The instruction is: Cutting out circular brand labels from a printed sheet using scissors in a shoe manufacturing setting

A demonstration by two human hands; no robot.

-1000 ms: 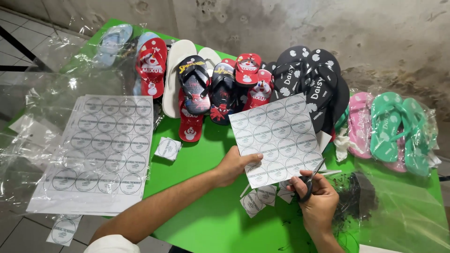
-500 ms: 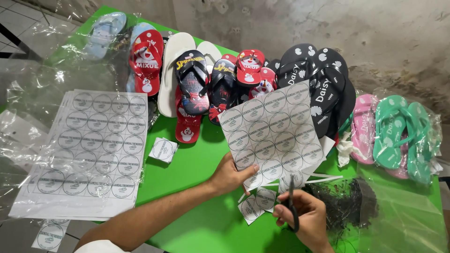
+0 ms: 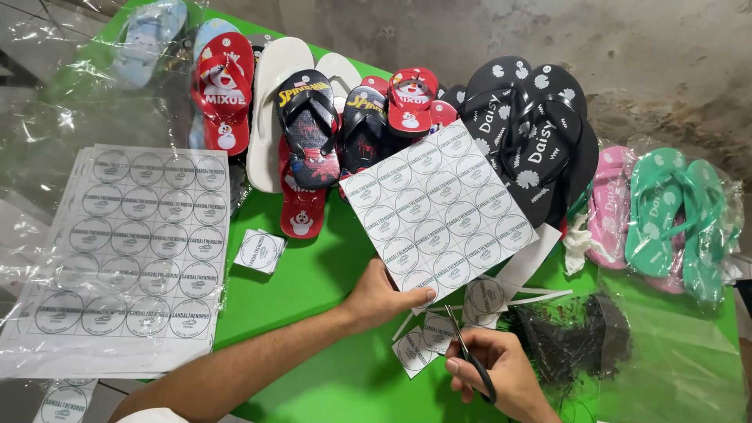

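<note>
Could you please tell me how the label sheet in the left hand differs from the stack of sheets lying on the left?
The held sheet is a single, partly cut piece, lifted and tilted by the left hand; the stack is several uncut sheets lying flat. The held sheet has fewer labels; the stack's top sheet is larger. The right hand holds scissors below the held sheet. Both carry rows of round printed labels on white.

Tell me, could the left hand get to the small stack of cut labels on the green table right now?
Probably not yet: the left hand is pinching the label sheet. Otherwise the green table toward the small stack lies bare.
</note>
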